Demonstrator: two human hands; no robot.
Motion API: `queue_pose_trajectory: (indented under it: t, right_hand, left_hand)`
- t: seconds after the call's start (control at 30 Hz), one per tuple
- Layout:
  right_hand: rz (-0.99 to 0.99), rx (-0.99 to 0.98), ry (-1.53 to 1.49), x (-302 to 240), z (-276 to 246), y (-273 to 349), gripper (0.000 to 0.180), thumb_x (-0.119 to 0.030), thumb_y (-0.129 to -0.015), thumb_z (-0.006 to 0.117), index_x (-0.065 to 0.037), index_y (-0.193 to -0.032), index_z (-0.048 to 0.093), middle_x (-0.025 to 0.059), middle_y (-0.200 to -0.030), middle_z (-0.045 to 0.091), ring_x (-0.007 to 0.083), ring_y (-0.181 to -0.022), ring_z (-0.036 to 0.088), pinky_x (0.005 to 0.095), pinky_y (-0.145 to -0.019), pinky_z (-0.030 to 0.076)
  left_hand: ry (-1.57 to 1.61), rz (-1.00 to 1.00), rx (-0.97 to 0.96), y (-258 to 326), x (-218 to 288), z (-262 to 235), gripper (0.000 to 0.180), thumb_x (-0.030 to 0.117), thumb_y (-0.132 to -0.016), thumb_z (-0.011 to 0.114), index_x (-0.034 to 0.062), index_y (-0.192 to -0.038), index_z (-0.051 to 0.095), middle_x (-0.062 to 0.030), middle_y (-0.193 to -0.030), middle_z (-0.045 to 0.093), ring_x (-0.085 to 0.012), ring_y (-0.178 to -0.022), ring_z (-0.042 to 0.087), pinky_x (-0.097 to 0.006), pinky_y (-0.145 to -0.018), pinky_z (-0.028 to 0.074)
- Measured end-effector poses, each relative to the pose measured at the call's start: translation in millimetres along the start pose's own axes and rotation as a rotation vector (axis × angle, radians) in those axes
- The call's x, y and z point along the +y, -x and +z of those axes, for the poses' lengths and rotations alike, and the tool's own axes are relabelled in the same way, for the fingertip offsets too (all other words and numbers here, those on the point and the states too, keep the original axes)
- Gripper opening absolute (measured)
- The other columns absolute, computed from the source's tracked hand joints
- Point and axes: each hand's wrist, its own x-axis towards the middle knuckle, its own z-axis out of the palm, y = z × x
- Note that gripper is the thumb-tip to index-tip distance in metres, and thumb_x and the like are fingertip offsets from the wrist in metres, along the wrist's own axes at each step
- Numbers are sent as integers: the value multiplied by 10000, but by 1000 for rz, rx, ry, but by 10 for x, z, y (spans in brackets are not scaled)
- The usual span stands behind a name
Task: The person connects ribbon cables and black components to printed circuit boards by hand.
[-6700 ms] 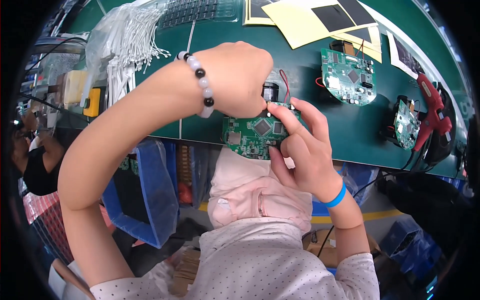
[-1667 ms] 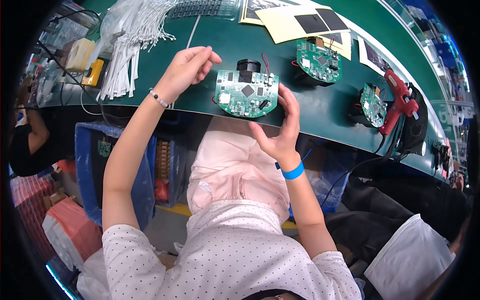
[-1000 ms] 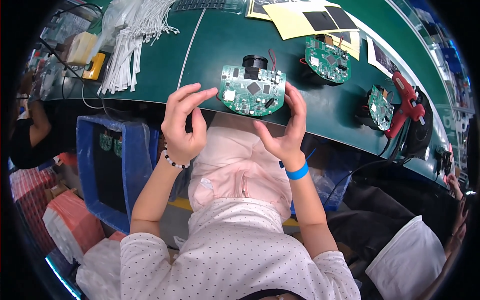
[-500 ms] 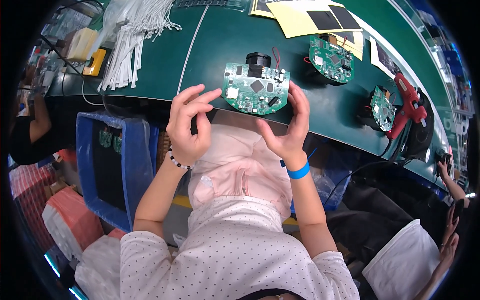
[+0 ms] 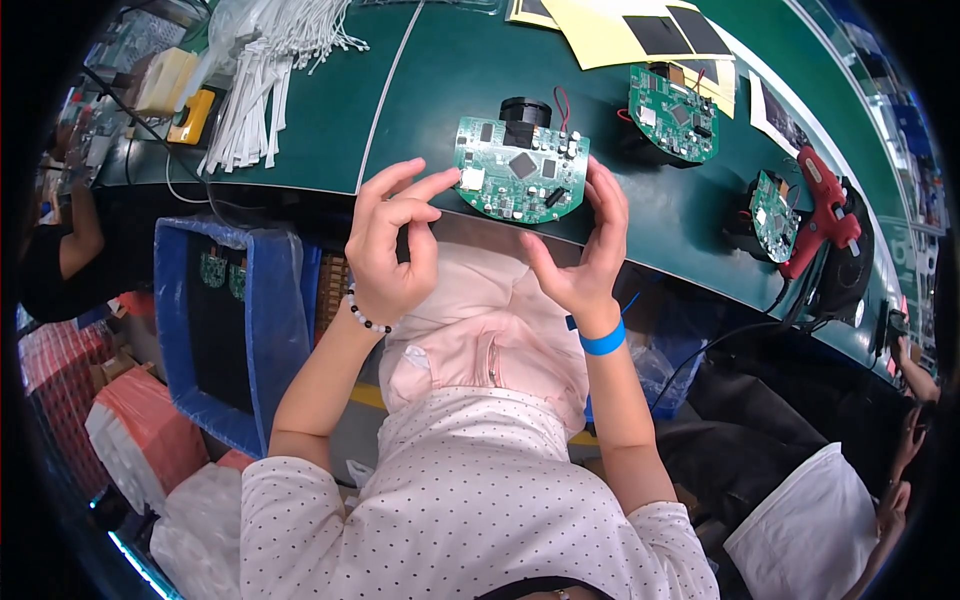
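A green circuit board point(image 5: 522, 168) with a black round lens part point(image 5: 524, 113) and a thin red wire loop point(image 5: 562, 108) behind it rests at the near edge of the table, between my hands. My left hand point(image 5: 396, 235) is open, fingers apart, with a fingertip at the board's left edge, seemingly touching it. Along the right edge lie the fingers of my right hand point(image 5: 590, 248); its thumb is spread away below the board. That hand is open too, and neither grips the board.
Two similar board assemblies, one farther back point(image 5: 672, 120) and one at right point(image 5: 770, 220), stand near a red glue gun point(image 5: 826, 215). Yellow sheets point(image 5: 600, 40) lie at the back, white cable bundles point(image 5: 250, 110) at left. Below the table is a blue bin point(image 5: 275, 330).
My left hand has moved slightly toward the board, so its fingertip now reaches the left edge. The right hand stays beside the right edge. The whole view has shifted a little.
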Motion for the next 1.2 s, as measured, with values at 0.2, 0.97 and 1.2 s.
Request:
queue_pose_trajectory:
  t: [0.2,0.97,1.2]
  right_hand:
    - [-2,-2,3,-7,-7,-4,807,-105,-651,778,17,-1317,338,209,-1319,407,306,-1199,457,380,-973,410]
    - [-4,-3,-9,-12,-9,-4,789,-84,-646,773,17,-1303,349,214,-1316,405,310,-1206,450,381,-992,397]
    - [-1,0,-3,-8,-14,-1,782,-82,-643,775,18,-1297,358,210,-1310,412,310,-1208,447,384,-998,392]
  left_hand:
    - [-4,-6,20,8,-5,3,168,-104,-799,427,39,-886,443,-175,-1030,662,-282,-1122,502,-352,-952,387]
    - [8,43,67,-72,-54,19,214,-126,-732,453,36,-867,483,-122,-987,679,-297,-1017,563,-356,-827,480]
    - [-21,59,59,-56,-45,5,230,-142,-692,449,47,-816,495,-98,-924,695,-288,-998,573,-330,-780,491]
